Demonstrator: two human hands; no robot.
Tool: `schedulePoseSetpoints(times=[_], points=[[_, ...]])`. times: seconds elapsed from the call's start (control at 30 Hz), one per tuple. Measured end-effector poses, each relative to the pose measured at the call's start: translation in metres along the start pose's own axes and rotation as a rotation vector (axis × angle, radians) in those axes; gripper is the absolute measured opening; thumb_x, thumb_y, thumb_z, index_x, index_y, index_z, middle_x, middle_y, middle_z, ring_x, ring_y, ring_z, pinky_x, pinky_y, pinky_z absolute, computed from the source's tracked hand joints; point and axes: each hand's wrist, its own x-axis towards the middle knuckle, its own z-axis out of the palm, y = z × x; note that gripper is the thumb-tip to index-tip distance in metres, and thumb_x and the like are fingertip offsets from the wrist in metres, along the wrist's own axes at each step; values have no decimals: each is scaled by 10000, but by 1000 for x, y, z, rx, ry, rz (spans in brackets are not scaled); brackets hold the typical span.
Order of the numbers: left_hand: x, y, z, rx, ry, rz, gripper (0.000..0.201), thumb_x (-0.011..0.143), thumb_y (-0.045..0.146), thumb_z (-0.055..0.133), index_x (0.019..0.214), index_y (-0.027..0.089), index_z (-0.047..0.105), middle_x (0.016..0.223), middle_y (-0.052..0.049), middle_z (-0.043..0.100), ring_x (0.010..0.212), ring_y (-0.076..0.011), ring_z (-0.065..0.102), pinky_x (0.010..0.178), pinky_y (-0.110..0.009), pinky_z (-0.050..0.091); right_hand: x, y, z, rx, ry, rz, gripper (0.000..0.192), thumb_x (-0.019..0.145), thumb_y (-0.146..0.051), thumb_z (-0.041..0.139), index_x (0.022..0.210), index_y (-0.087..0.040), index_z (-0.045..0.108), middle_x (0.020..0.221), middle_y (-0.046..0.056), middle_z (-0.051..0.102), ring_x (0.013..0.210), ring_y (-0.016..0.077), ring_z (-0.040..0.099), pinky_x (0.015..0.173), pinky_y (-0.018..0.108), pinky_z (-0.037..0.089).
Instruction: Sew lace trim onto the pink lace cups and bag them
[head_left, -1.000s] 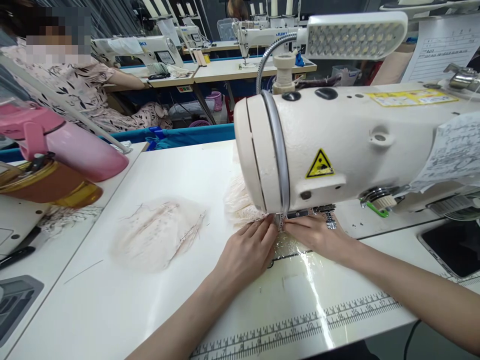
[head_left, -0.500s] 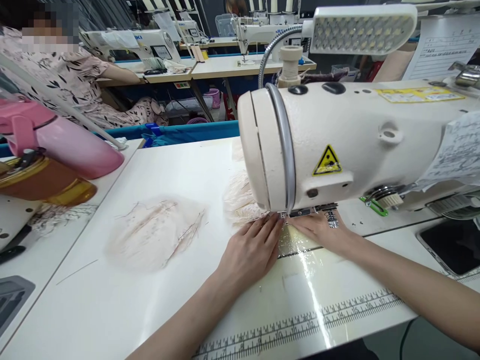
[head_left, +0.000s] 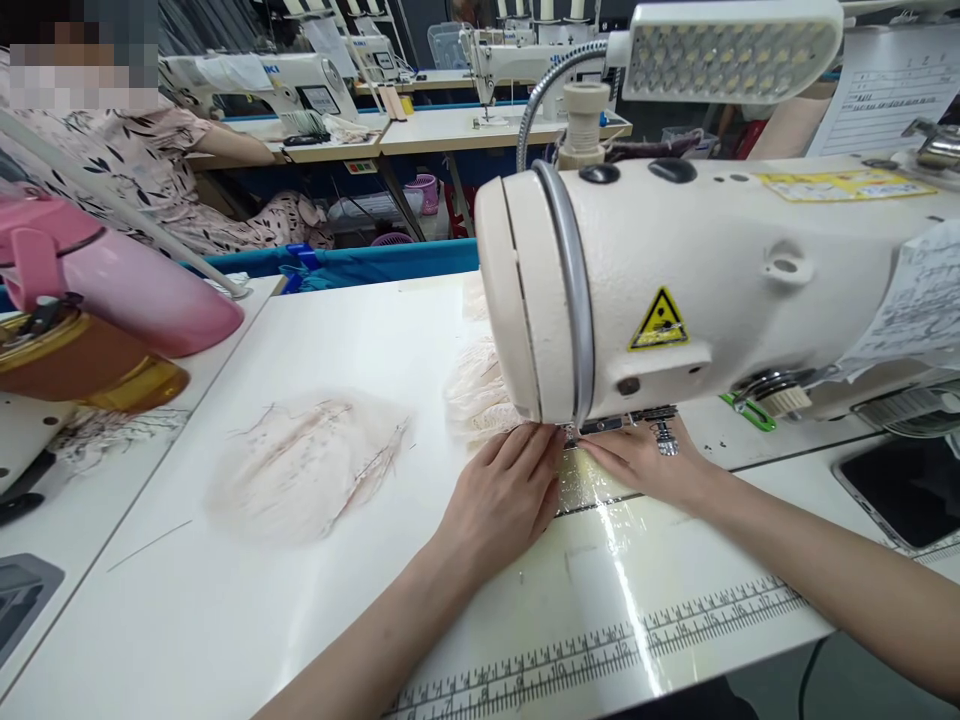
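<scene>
Head view shows the cream sewing machine (head_left: pixel 720 290) over a white table (head_left: pixel 225 600). Beneath its head, the left hand (head_left: pixel 502 500) and right hand (head_left: pixel 645 462) lie flat, fingers spread, pressing pale lace fabric (head_left: pixel 476 395) by the needle

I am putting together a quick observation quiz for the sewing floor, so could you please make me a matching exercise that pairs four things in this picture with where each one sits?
Things:
1. left hand
2. right hand
3. loose lace piece
4. pink bottle

Places:
A. lying on its side at the far left, on top of an amber bottle
B. flat on the table, left of the needle
C. flat on the table, under the sewing machine head, right of the needle
D. alone on the white table, left of both hands

Pairs: 1-B, 2-C, 3-D, 4-A
</scene>
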Motion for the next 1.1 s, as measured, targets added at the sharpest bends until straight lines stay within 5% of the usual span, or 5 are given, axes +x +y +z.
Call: schedulePoseSetpoints(times=[0.43,0.7,1.1], points=[[3,-3,-2,-80,-54,-44,363,906,246,454,1214,112,592,1181,-76,651,1050,-245,594,823,-372,498,-2,-8,7,47,55,-13,298,981,-348,423,1038,-229,690,950,19,715,747,197,640,821,410,459],[1,-2,0,-72,-53,-36,365,904,243,467,1217,104,592,1163,-60,660,1044,-244,585,833,-371,483,-5,-6,4,25,-12,25,313,971,-389,426,1112,-267,677,869,57,698,787,223,621,635,336,471],[3,-1,-2,-52,-30,-21,351,901,231,468,1188,90,613,1150,-66,668,1033,-237,594,872,-364,474,-5,-4,-3,22,-107,29,307,970,-325,418,1159,-282,655,892,76,667,845,221,609,594,291,460]])
